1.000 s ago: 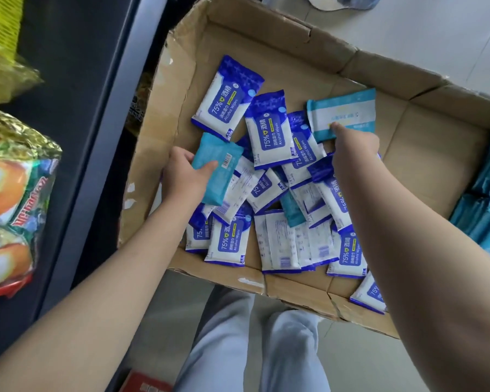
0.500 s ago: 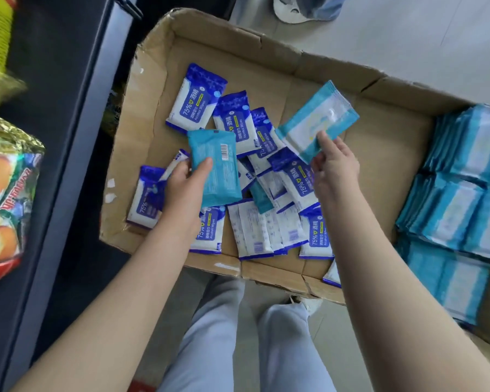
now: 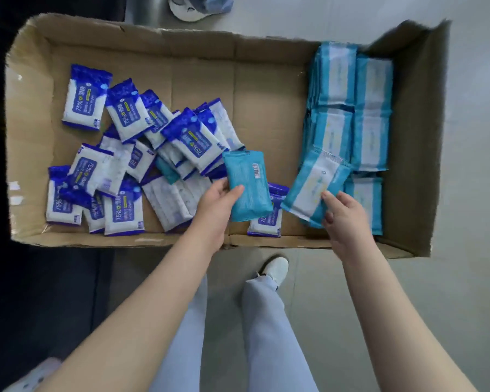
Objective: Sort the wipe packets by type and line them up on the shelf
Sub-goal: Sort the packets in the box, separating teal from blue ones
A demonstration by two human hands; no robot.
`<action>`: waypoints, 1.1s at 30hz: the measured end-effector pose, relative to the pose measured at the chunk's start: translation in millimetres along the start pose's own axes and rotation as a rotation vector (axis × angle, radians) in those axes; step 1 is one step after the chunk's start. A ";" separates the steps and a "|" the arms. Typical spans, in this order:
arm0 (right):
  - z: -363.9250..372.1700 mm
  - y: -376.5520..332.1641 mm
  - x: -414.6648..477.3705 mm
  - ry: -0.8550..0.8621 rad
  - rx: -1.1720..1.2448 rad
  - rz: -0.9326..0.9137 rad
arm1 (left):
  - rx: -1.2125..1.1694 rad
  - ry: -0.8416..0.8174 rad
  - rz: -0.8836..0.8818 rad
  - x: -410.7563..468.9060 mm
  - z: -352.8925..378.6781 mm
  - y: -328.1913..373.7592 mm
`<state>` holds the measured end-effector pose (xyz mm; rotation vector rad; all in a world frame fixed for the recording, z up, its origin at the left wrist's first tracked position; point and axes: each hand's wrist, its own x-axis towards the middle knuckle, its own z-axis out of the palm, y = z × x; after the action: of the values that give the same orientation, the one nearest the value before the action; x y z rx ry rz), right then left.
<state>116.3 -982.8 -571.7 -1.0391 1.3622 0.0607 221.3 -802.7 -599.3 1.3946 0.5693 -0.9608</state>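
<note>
White-banded teal packet (image 3: 314,183), now at stack (image 3: 372,123)

Left hand (image 3: 214,207), right hand (image 3: 344,219), fingers (image 3: 329,197) curled.

The teal packet (image 3: 248,185) hides most of the fingers of the left hand (image 3: 215,206) behind it, only the thumb showing, and covers the upper part of one dark-blue packet (image 3: 266,222). In the dark-blue pile (image 3: 142,154) the packets overlap, so a second teal packet (image 3: 164,172) shows only a corner. Print on the light-blue stacks (image 3: 371,114) is blurred beyond reading, and a shoe (image 3: 198,7) is cut by the top edge.
</note>
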 end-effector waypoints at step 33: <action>-98.7 13.7 58.8 0.481 -0.641 -0.367 | 0.957 -0.097 0.282 44.1 143.3 -76.9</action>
<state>49.4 -1067.5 -613.2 -1.9250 1.5965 -0.0327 152.4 -944.6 -658.5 2.1744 -0.2240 -1.1072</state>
